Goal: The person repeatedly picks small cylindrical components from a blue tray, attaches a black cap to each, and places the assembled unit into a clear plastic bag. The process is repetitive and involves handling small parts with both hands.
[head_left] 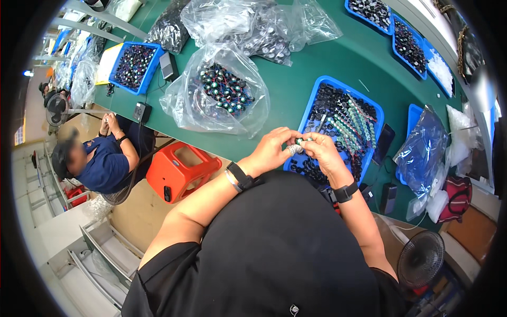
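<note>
My left hand (271, 151) and my right hand (323, 150) meet over the near left edge of a blue tray. Between their pinched fingertips is a small round green-and-black part (299, 141); its exact kind is too small to tell. Something silvery (293, 150) shows just below it at the left fingers. In the blue tray (322, 79) lie many loose black caps (330, 100) and rows of small green circuit boards (353, 127) with reddish wires. Left of the tray, a clear plastic bag (182, 108) holds a heap of black-and-green round pieces with wires (227, 90).
Filled plastic bags (227, 24) lie at the back of the green table (296, 79). Another blue tray of parts (134, 68) stands far left, and several more at the far right. A red stool (182, 171) is at my left; a co-worker (108, 161) sits beyond it. A fan (421, 259) stands right.
</note>
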Demonstrator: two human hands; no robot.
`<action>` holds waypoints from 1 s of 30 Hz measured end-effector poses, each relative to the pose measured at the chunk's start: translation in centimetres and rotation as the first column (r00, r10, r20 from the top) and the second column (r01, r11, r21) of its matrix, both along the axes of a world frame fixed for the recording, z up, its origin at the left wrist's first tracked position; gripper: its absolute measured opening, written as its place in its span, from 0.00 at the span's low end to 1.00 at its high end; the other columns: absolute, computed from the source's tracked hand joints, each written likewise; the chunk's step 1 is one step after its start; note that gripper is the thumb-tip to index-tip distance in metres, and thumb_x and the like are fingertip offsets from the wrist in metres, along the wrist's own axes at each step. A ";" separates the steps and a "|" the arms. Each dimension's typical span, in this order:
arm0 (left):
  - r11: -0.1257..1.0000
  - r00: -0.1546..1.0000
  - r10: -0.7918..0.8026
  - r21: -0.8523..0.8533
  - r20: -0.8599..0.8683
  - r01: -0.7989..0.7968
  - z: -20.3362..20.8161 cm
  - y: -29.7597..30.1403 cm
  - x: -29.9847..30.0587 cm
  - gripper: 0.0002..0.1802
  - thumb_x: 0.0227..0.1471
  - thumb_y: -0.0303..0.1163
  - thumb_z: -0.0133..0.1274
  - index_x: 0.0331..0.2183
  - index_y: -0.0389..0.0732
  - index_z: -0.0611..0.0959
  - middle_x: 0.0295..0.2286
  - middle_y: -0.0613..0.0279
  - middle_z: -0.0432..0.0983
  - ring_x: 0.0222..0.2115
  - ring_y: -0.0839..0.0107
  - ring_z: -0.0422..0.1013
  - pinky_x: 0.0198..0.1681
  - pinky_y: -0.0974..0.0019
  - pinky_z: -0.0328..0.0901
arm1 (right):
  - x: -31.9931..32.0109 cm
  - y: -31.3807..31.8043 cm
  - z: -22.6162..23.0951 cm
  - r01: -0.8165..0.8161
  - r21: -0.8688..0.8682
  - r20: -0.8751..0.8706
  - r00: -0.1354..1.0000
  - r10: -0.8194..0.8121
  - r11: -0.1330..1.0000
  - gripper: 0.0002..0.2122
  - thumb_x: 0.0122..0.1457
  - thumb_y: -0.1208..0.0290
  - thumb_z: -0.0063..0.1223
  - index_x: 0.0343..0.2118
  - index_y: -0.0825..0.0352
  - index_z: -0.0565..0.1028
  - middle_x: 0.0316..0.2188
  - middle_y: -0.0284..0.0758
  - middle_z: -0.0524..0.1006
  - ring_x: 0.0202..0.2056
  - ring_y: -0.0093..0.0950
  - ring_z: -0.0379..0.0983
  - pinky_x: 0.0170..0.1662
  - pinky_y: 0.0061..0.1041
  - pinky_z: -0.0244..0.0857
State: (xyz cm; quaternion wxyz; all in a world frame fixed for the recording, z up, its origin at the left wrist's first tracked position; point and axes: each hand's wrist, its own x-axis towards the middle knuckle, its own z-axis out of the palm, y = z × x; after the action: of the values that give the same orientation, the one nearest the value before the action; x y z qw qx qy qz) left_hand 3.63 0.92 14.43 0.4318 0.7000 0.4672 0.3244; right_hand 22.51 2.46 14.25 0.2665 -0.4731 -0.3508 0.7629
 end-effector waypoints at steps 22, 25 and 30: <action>0.875 0.664 -0.254 0.126 -0.704 0.468 -7.0 -0.4 4.3 0.13 0.41 0.29 0.54 0.34 0.39 0.81 0.32 0.61 0.73 0.37 0.62 0.65 0.41 0.62 0.59 | 8.2 -6.1 -6.3 0.383 -0.182 0.192 0.917 -0.349 0.906 0.14 0.60 0.70 0.48 0.49 0.65 0.68 0.37 0.34 0.75 0.31 0.21 0.71 0.34 0.18 0.64; 0.834 0.602 -0.316 0.088 -0.733 0.545 -8.6 -0.3 5.2 0.14 0.40 0.27 0.52 0.34 0.39 0.81 0.33 0.62 0.73 0.37 0.63 0.65 0.42 0.63 0.58 | 8.5 -6.7 -6.9 0.361 -0.152 0.181 0.925 -0.334 0.920 0.13 0.60 0.70 0.48 0.48 0.65 0.69 0.36 0.34 0.75 0.31 0.20 0.71 0.33 0.18 0.64; 0.946 0.941 -0.274 -0.231 -0.197 0.227 -7.8 0.0 5.2 0.16 0.49 0.27 0.52 0.42 0.34 0.77 0.36 0.60 0.74 0.39 0.63 0.71 0.43 0.62 0.64 | 8.9 -6.5 -5.3 0.362 -0.107 0.089 0.931 -0.354 0.926 0.11 0.60 0.70 0.49 0.43 0.67 0.72 0.35 0.32 0.75 0.31 0.19 0.71 0.35 0.17 0.64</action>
State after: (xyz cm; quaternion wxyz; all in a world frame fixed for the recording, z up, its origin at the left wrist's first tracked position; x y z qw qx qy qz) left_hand 8.88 0.94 6.66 0.4834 0.7382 0.4508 0.1348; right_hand 31.43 -4.03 8.96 0.3600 -0.5703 -0.2204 0.7046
